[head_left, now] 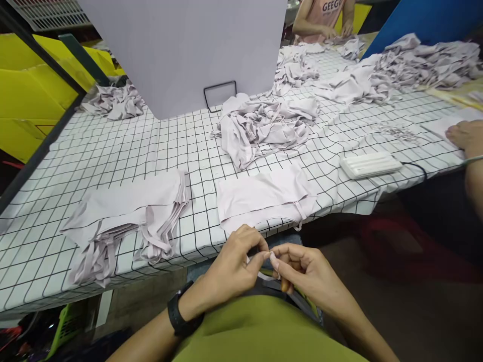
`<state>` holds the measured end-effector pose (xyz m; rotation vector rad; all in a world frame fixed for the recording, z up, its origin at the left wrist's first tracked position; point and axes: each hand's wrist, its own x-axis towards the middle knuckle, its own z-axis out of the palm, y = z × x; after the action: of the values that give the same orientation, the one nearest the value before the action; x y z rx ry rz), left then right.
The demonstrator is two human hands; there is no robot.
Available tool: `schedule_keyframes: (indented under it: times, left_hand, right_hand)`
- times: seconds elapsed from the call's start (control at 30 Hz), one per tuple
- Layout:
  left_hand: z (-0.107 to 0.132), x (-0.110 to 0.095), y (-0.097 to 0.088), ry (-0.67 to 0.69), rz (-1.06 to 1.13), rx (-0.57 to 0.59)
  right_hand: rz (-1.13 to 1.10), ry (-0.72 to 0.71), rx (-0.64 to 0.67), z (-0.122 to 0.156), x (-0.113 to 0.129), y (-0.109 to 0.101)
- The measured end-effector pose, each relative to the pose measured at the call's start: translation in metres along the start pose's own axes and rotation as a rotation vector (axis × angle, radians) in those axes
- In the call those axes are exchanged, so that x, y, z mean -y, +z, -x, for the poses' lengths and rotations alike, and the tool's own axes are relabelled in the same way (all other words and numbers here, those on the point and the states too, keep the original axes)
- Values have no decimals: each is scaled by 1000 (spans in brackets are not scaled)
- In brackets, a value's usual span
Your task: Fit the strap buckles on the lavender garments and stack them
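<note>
My left hand point(234, 264) and my right hand point(302, 274) meet just below the table's front edge, over my lap. Both pinch a small pale strip of fabric point(268, 257) between thumb and fingertips. A black watch sits on my left wrist. Directly above the hands, a flat pale lilac garment piece point(264, 193) lies on the table with a thin strap hanging off its front edge. To its left rests a neat stack of folded lilac pieces point(124, 211) with straps trailing. A loose crumpled heap of the same fabric point(264, 125) lies further back.
The table point(94, 151) wears a white black-grid cloth. A pale upright board point(188, 50) stands at the back. A white plastic box point(370, 164) with a cable sits right. More fabric heaps point(415, 65) lie beyond. Another person's hand point(466, 136) rests at right; a person in pink point(324, 20) works far back.
</note>
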<state>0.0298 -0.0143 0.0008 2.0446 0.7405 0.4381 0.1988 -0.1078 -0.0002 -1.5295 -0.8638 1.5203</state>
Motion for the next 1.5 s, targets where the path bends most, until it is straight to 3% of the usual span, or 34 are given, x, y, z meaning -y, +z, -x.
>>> schedule_keyframes:
  times: [0.1,0.17,0.3,0.43,0.57,0.9,1.2,1.37,1.5]
  left_hand:
    - [-3,2,-1,-134,141,23]
    - [-8,7,-2,-79,98,-15]
    - [-26,24,-6,86,-301,-176]
    - [-49,38,-9,57,-633,-90]
    - [-63,42,-9,57,-758,-71]
    - [-66,55,-9,116,-307,-262]
    - [-66,52,-9,124,-147,-198]
    - [-67,52,-5,141,-146,-276]
    - [-66,52,-2,227,-316,-322]
  right_hand:
    - [-4,-9,-2,-3,-2,-1]
    - [-20,-7,-14,-8,-4,-4]
    - [-107,38,-142,-23,-6,-10]
    - [-209,34,-271,-38,1,-13]
    - [-248,17,-291,-46,11,-12]
    - [-494,137,-378,-75,22,0]
    - [-529,156,-423,-88,30,4]
    - [-526,148,-419,-89,29,4]
    - [-532,130,-422,-89,26,2]
